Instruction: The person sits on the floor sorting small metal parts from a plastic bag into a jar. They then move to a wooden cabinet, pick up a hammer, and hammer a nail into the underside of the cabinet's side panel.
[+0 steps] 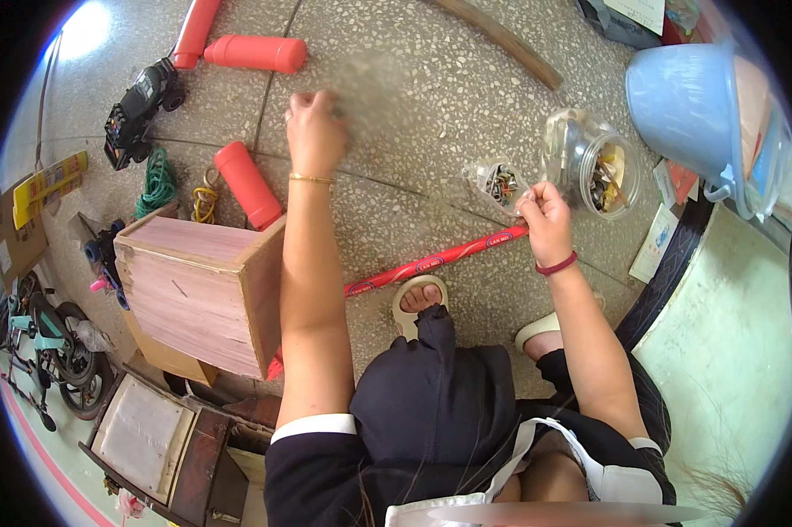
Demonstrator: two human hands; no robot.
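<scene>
My left hand [317, 132] is held over the speckled floor with its fingers curled together. A blurred greyish patch lies beside its fingertips, and what they hold, if anything, I cannot make out. My right hand [547, 220] pinches the edge of a small clear plastic bag [501, 183] containing small metal pieces. Just below the right hand ends a long red printed stick [440, 262], which slants down toward my left forearm. Right of the bag, a clear plastic jar [608, 176] lies on its side with mixed small things inside.
Red plastic bottles [255, 54] and a black toy truck [141, 110] are at the far left. Nearer stands a wooden box [190, 290], beside green cord [156, 186]. A blue bucket [681, 101] stands at the right, and a wooden stick [506, 39] lies at the back.
</scene>
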